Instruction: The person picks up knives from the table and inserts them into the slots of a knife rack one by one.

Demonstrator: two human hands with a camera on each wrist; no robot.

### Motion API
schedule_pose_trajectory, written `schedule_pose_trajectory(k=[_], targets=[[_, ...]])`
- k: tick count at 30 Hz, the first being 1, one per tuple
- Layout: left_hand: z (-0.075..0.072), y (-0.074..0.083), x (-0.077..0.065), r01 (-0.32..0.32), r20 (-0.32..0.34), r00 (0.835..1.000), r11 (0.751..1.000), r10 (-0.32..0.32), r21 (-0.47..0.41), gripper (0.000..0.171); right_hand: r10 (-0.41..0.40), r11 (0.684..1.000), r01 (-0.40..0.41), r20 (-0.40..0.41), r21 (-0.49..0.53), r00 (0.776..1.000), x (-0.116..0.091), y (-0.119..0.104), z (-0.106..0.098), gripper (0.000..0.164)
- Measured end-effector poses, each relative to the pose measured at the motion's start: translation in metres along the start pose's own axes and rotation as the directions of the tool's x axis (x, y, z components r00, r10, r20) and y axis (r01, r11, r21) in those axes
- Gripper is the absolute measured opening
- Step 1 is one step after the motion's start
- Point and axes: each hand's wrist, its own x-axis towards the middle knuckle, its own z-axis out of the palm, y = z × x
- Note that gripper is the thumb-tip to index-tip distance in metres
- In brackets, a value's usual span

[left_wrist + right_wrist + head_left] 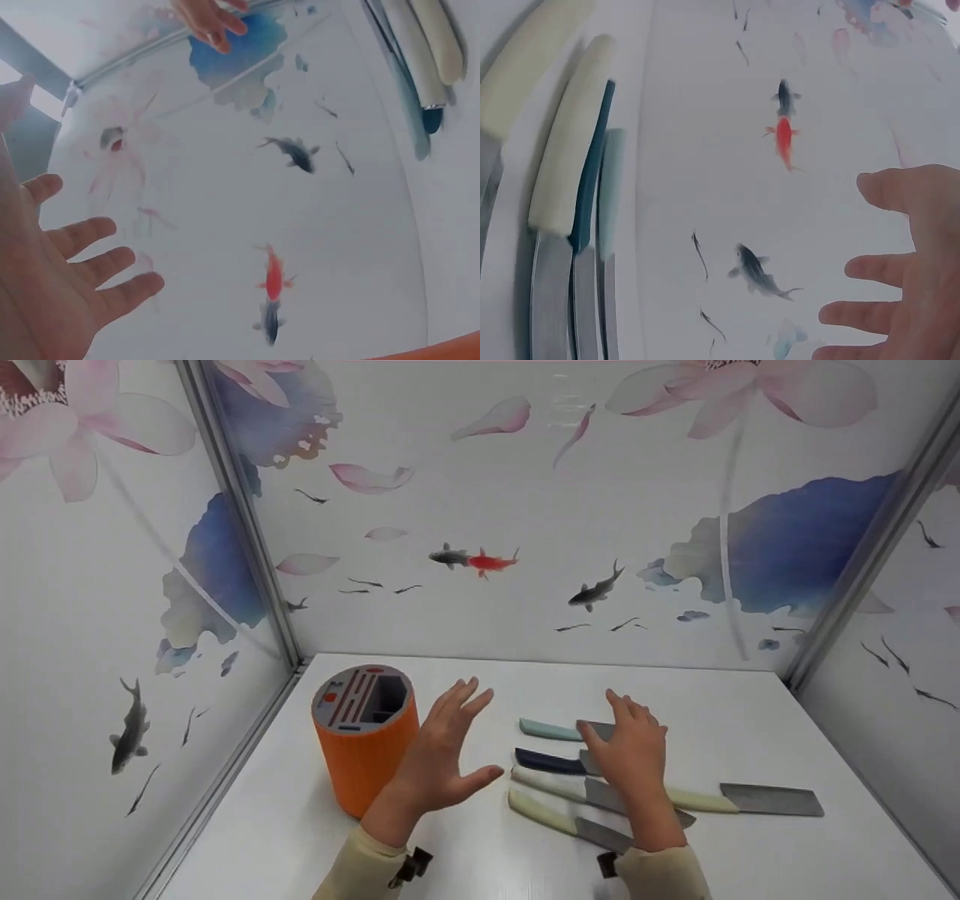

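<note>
My left hand (439,757), fingers spread, is raised just right of an orange knife block (364,772) with a grey slotted top. Nothing is in its grasp. My right hand (634,746) hovers with spread fingers over several knives lying on the white table, and holds nothing either. Their handles point left: a teal-handled knife (549,729) at the back, a navy-handled knife (549,761), a cream-handled knife (551,784) and a pale yellow-handled knife (541,812) in front. Farther right lies a cleaver (772,800) with a broad blade. My right hand and wrist hide parts of the blades.
White panels printed with lotus and fish enclose the table (465,855) at the back and both sides. A metal corner post (244,525) stands at the left and another post (862,540) at the right. Small dark wrist mounts (414,866) sit at both sleeves.
</note>
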Motion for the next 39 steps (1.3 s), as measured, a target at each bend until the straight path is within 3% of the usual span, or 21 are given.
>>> schedule_pose_trajectory(k=[5,9,12,14,17,19,22,24,26,29,31,34,36,37,39], targets=[[-0.022,-0.011,-0.003,-0.049,-0.115,0.993,0.984,0.03,-0.169,0.089,-0.056,0.991,0.06,-0.037,0.12,0.998,-0.001,-0.029,0.018,0.072],[-0.031,-0.019,-0.003,-0.086,-0.196,0.979,0.984,0.054,-0.158,0.08,-0.089,0.979,0.097,-0.053,0.18,0.995,-0.006,-0.044,0.028,0.071],[-0.035,-0.027,-0.002,-0.113,-0.309,0.948,0.988,0.076,-0.104,0.069,-0.109,0.971,0.119,-0.059,0.209,0.992,-0.009,-0.052,0.035,0.071],[-0.04,-0.034,-0.002,-0.115,-0.408,0.909,0.992,0.081,-0.058,0.06,-0.134,0.962,0.141,-0.045,0.232,0.99,-0.012,-0.057,0.041,0.072],[-0.052,-0.046,-0.005,-0.057,-0.566,0.823,0.998,0.053,0.01,0.049,-0.178,0.952,0.175,-0.009,0.249,0.984,-0.015,-0.062,0.05,0.074],[-0.061,-0.055,-0.009,0.039,-0.653,0.758,0.998,-0.003,0.04,0.044,-0.207,0.949,0.199,0.006,0.242,0.978,-0.016,-0.063,0.054,0.075],[-0.077,-0.069,-0.019,0.243,-0.708,0.684,0.97,-0.174,-0.004,0.047,-0.233,0.95,0.223,0.023,0.218,0.972,-0.019,-0.057,0.055,0.074],[-0.088,-0.08,-0.027,0.364,-0.695,0.645,0.928,-0.317,-0.085,0.053,-0.24,0.954,0.225,0.053,0.198,0.969,-0.02,-0.049,0.052,0.073],[-0.097,-0.095,-0.035,0.478,-0.627,0.613,0.858,-0.48,-0.19,0.06,-0.231,0.962,0.213,0.093,0.172,0.969,-0.021,-0.041,0.048,0.072],[-0.103,-0.122,-0.048,0.579,-0.465,0.584,0.743,-0.665,-0.336,0.068,-0.197,0.975,0.176,0.158,0.138,0.968,-0.02,-0.029,0.042,0.07],[-0.102,-0.137,-0.056,0.597,-0.317,0.579,0.656,-0.751,-0.461,0.073,-0.184,0.979,0.162,0.199,0.124,0.963,-0.018,-0.025,0.039,0.066],[-0.093,-0.154,-0.066,0.576,-0.122,0.595,0.528,-0.794,-0.624,0.075,-0.2,0.977,0.166,0.291,0.138,0.936,-0.016,-0.022,0.038,0.057],[-0.087,-0.161,-0.07,0.552,-0.023,0.623,0.461,-0.782,-0.695,0.073,-0.232,0.97,0.189,0.365,0.15,0.902,-0.016,-0.02,0.039,0.05],[-0.084,-0.164,-0.072,0.54,0.012,0.643,0.442,-0.766,-0.716,0.071,-0.255,0.965,0.206,0.403,0.16,0.879,-0.015,-0.019,0.04,0.048],[-0.078,-0.167,-0.074,0.507,0.054,0.695,0.435,-0.717,-0.744,0.068,-0.292,0.956,0.237,0.473,0.173,0.831,-0.015,-0.018,0.043,0.045]])
